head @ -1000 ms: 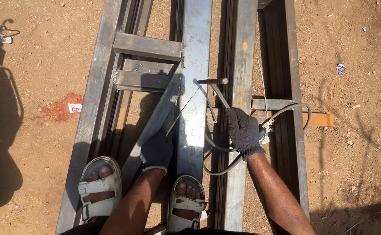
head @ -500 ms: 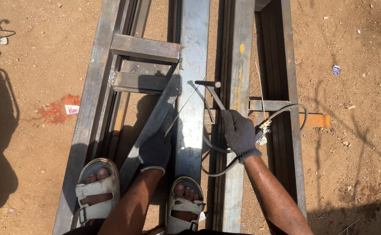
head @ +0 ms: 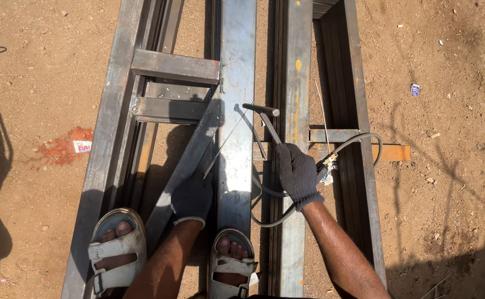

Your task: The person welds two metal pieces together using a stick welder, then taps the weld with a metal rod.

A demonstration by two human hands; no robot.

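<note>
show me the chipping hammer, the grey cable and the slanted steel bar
chipping hammer (head: 260, 109), head view, on its dark crosswise head
grey cable (head: 364, 138), head view, on the loop's top bend over the frame
slanted steel bar (head: 195, 147), head view, on its lit middle face

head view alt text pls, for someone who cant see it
Seen from above, a person's gloved right hand holds a chipping hammer and a grey cable, while the gloved left hand rests on a slanted steel bar of a steel frame. The frame lies on brown dirt, with sandalled feet at its near end.
</note>
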